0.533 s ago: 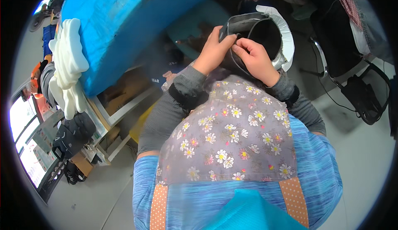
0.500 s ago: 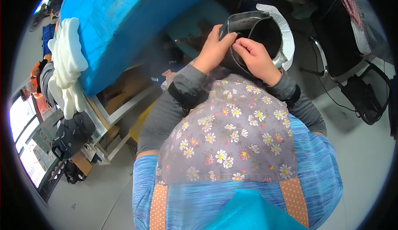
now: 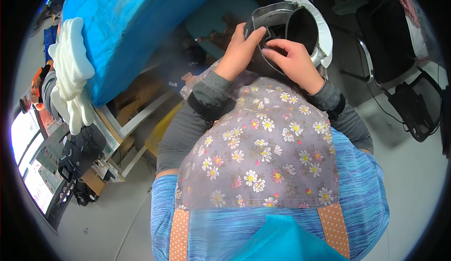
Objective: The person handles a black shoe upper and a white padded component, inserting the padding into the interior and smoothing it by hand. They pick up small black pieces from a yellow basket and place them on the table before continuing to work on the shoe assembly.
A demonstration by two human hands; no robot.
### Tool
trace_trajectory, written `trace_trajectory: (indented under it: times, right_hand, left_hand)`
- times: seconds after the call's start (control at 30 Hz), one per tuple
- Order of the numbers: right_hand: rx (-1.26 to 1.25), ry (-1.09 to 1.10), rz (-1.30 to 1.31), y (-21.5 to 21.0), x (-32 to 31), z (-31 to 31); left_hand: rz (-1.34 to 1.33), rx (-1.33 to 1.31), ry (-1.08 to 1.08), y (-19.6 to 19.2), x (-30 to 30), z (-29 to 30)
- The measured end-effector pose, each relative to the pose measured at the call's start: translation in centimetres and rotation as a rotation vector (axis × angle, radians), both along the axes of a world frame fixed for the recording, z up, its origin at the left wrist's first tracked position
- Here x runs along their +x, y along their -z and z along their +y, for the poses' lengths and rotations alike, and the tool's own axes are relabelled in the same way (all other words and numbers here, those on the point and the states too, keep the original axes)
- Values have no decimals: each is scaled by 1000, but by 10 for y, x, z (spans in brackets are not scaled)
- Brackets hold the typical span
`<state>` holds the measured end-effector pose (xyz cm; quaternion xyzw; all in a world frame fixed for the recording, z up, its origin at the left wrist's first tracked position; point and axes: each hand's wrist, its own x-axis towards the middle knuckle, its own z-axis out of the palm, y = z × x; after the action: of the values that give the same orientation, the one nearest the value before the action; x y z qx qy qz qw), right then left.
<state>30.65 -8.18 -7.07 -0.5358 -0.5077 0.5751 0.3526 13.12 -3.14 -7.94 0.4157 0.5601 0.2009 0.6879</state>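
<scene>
Overhead, a big blue sheet point(image 3: 141, 30) covers the worktop point(image 3: 120, 129) at the left, with white foam pieces point(image 3: 70, 73) stacked at its edge and black parts point(image 3: 80, 150) below them. Both arms reach up over a flowered apron point(image 3: 263, 157). The left hand point(image 3: 242, 49) and right hand point(image 3: 293, 59) meet on a dark shoe upper point(image 3: 300, 26) with a white rim, fingers clamped on its edge, held up before the chest.

A workshop: bare concrete floor point(image 3: 413, 176), blue-covered worktable point(image 3: 136, 30) and stacked white foam pieces point(image 3: 70, 73).
</scene>
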Motion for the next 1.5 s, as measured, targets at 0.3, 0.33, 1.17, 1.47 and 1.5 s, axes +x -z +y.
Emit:
trace_trajectory:
  times: [0.3, 0.33, 1.17, 1.47, 1.5]
  right_hand:
    - [140, 222, 7, 15, -17, -27]
    - [137, 217, 9, 13, -18, -26]
    - [526, 175, -344, -19, -18, 3]
    - [-249, -292, 528, -50, -13, -11]
    - [-181, -380, 297, -64, -4, -3]
  left_hand:
    - [109, 145, -4, 14, -3, 2]
    - [111, 142, -8, 19, -1, 2]
    - [481, 608, 220, -46, -13, -11]
    - [573, 676, 363, -83, -45, -28]
    - [614, 650, 377, -85, -47, -35]
